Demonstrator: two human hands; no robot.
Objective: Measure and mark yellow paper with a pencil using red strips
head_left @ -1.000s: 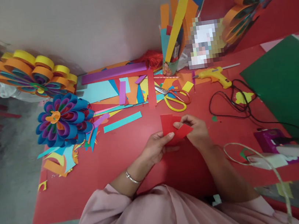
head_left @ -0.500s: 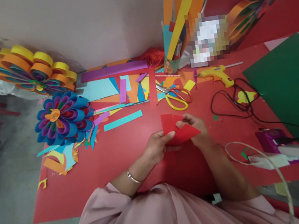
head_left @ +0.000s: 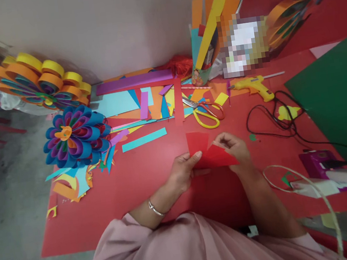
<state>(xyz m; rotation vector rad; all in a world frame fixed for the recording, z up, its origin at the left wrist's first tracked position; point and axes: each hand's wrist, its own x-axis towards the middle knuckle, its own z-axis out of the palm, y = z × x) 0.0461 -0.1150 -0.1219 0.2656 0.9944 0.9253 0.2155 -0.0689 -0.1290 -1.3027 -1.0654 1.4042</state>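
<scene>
In the head view, we pinch red paper (head_left: 214, 157) between the thumb and fingers of our left hand (head_left: 182, 171), thumb on top. Our right hand (head_left: 237, 149), fingers curled, pinches its right part, beside a V-shaped gap in the upper edge. The paper is held above the red table (head_left: 153, 167), in front of us. Beyond it we see scissors (head_left: 195, 105); a teal strip (head_left: 144, 139) lies to the left, a yellow glue gun (head_left: 256, 86) to the right.
</scene>
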